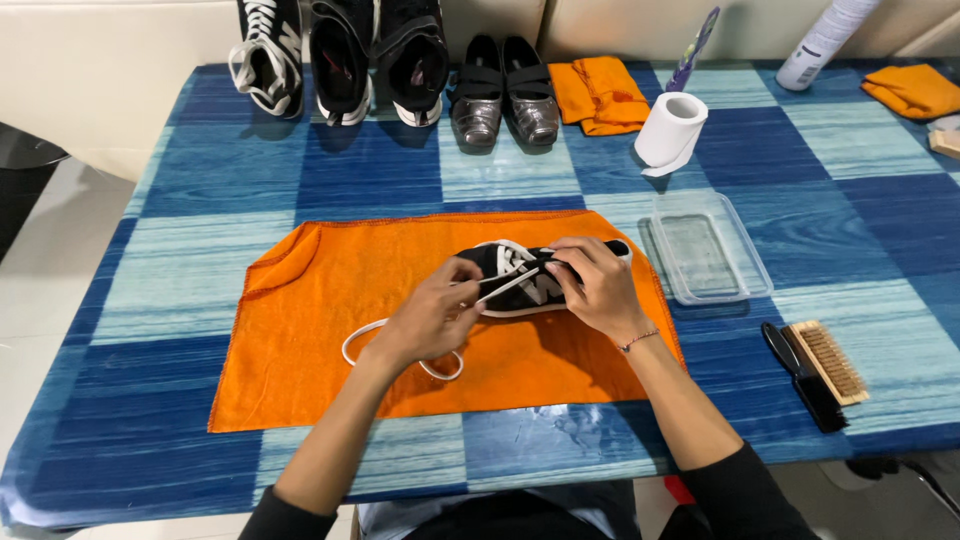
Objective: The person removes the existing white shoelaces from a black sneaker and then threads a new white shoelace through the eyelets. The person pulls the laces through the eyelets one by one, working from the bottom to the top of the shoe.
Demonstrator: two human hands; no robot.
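Note:
A small black sneaker (512, 282) with white trim lies on its side on an orange cloth (330, 300) spread over the table. My right hand (594, 285) grips the sneaker from the right and holds it steady. My left hand (432, 318) pinches a white shoelace (385, 345) near the sneaker's eyelets. The lace runs taut from the shoe to my fingers, then loops loosely over the cloth toward me.
The blue checked table (150, 400) holds black sneakers (345, 60) and grey shoes (505, 95) along the far edge, folded orange cloths (600, 95), a paper roll (670, 130), a clear plastic tray (705, 250), two brushes (820, 365) and a spray can (825, 35).

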